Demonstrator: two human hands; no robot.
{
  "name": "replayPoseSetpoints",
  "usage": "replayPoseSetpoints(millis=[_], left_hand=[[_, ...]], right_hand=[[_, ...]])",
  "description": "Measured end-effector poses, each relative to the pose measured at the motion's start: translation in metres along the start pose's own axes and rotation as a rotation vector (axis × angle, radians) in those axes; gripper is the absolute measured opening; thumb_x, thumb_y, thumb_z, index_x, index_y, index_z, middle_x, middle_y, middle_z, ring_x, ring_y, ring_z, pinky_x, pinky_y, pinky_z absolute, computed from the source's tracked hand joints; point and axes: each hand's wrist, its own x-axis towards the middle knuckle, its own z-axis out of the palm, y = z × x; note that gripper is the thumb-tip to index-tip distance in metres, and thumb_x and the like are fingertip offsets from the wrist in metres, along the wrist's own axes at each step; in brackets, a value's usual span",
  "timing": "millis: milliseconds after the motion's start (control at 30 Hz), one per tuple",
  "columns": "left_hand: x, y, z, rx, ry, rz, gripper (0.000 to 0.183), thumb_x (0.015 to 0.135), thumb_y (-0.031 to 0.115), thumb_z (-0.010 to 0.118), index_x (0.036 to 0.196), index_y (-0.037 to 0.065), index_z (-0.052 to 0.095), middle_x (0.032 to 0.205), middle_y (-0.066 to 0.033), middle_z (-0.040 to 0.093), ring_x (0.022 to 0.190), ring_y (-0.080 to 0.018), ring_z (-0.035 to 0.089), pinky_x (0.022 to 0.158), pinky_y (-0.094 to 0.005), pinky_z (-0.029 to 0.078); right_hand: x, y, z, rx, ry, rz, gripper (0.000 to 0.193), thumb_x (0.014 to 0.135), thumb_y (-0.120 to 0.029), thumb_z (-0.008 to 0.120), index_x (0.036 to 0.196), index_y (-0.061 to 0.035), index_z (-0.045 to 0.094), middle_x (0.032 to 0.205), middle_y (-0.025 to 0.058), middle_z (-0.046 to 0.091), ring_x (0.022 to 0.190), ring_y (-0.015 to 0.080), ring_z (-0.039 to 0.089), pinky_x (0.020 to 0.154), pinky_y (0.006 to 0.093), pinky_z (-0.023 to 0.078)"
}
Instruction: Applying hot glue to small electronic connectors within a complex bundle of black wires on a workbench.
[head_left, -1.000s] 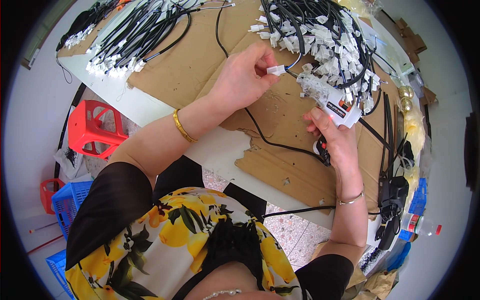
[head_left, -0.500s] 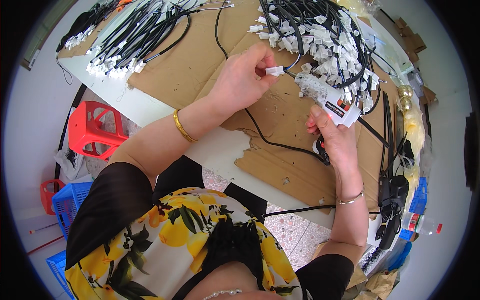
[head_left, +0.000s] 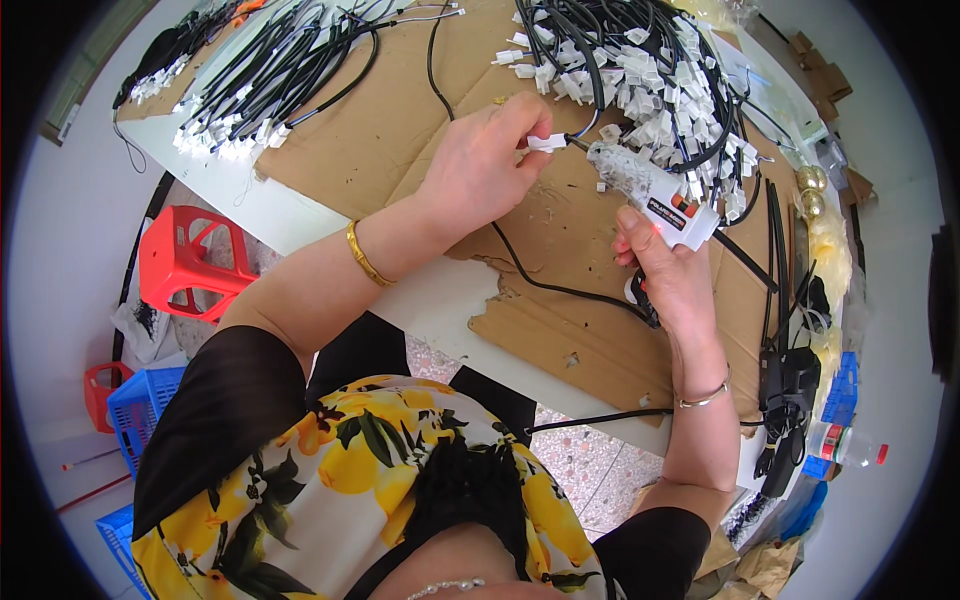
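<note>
Between the thumb and fingers of my left hand is a small white plug connector, pinched shut. A thin blue-and-black cable runs from it toward the large bundle. My right hand is wrapped round a white hot glue gun. Its front is coated in clear, lumpy glue, and its tip points at the wire end of the connector, very close to it. Whether the tip touches it, I cannot tell. Behind the gun lies a thick heap of black cables with white connectors.
Brown cardboard covers much of the white table. More black cables lie at the far left. A black cord crosses the cardboard. At right are a black power adapter and a plastic bottle; a red stool stands left.
My left hand and the connector have shifted very slightly left. The glue gun's tip stays by the connector's wire end, with my right hand almost still.
</note>
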Motion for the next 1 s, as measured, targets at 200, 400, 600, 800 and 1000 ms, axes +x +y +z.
replayPoseSetpoints(millis=[200,400,600,800,1000], left_hand=[[0.001,0.002,-0.002,0.008,-0.026,-0.055,0.024,0.066,-0.001,0.065,0.079,0.005,0.045,0.068,-0.0065,0.054,0.064,-0.0215,0.058,0.058,-0.0304,0.047],[0.002,0.002,-0.002,-0.089,-0.024,-0.158,0.025,0.065,-0.004,0.066,0.080,0.002,0.047,0.073,-0.0063,0.058,0.069,-0.0172,0.061,0.065,-0.0267,0.052],[0.001,0.004,-0.003,-0.236,-0.035,-0.222,0.026,0.067,-0.004,0.065,0.083,0.002,0.045,0.077,-0.0076,0.060,0.073,-0.0143,0.061,0.066,-0.0253,0.051],[0.001,-0.002,-0.001,-0.451,-0.107,-0.344,0.024,0.074,-0.007,0.058,0.088,0.002,0.041,0.087,-0.0097,0.059,0.082,-0.0140,0.059,0.071,-0.0243,0.049],[0.002,-0.012,0.000,-0.694,-0.174,-0.359,0.018,0.079,-0.010,0.048,0.090,0.001,0.038,0.089,-0.0120,0.058,0.082,-0.0179,0.060,0.073,-0.0269,0.050]], right_hand=[[0.000,0.001,-0.001,0.019,-0.008,0.007,0.022,0.077,-0.022,0.064,0.085,-0.0042,0.054,0.067,0.0011,0.055,0.058,0.0079,0.053,0.051,0.0206,0.044],[0.000,0.001,-0.003,-0.011,-0.011,0.020,0.024,0.076,-0.023,0.065,0.086,-0.0042,0.054,0.068,0.0011,0.055,0.058,0.0079,0.054,0.051,0.0204,0.044],[0.000,0.003,-0.003,0.015,0.006,0.016,0.025,0.076,-0.024,0.065,0.087,-0.0040,0.054,0.067,0.0013,0.055,0.058,0.0081,0.054,0.051,0.0205,0.045],[0.000,0.001,-0.003,0.048,0.026,0.019,0.027,0.076,-0.026,0.065,0.086,-0.0041,0.054,0.064,0.0019,0.055,0.057,0.0084,0.054,0.051,0.0207,0.045],[0.002,-0.001,-0.004,0.079,0.014,0.012,0.027,0.076,-0.030,0.064,0.079,-0.0049,0.055,0.062,0.0016,0.055,0.054,0.0086,0.052,0.050,0.0213,0.043]])
